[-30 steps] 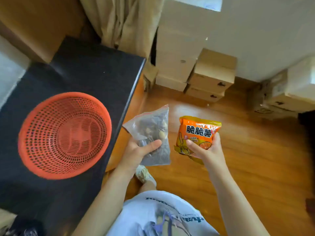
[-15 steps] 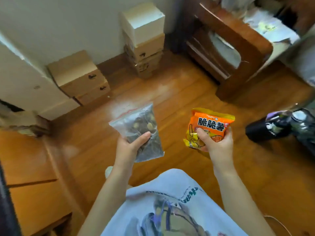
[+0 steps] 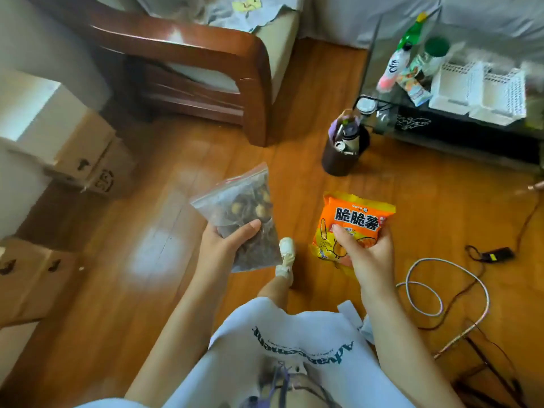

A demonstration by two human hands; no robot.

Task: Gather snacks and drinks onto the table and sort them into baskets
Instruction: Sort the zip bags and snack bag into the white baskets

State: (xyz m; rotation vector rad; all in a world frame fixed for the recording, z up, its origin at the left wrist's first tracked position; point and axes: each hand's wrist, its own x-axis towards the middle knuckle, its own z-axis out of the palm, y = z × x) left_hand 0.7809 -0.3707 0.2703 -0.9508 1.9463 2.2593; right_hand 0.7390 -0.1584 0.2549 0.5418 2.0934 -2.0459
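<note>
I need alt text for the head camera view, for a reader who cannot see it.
A person walking over a wooden floor holds a clear zip bag of dark snacks in the left hand and an orange snack packet in the right hand. Bottles and white baskets stand on a glass table ahead.

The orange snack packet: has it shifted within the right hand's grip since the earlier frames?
No. The orange snack packet sits the same way in the right hand, thumb across its front; only the room behind has changed.

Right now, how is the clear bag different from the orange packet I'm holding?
The clear bag in the left hand is see-through, showing dark and yellowish contents; the orange packet in the right hand is opaque and printed with large characters. The bag is unprinted. Both are gripped at their lower part.
</note>
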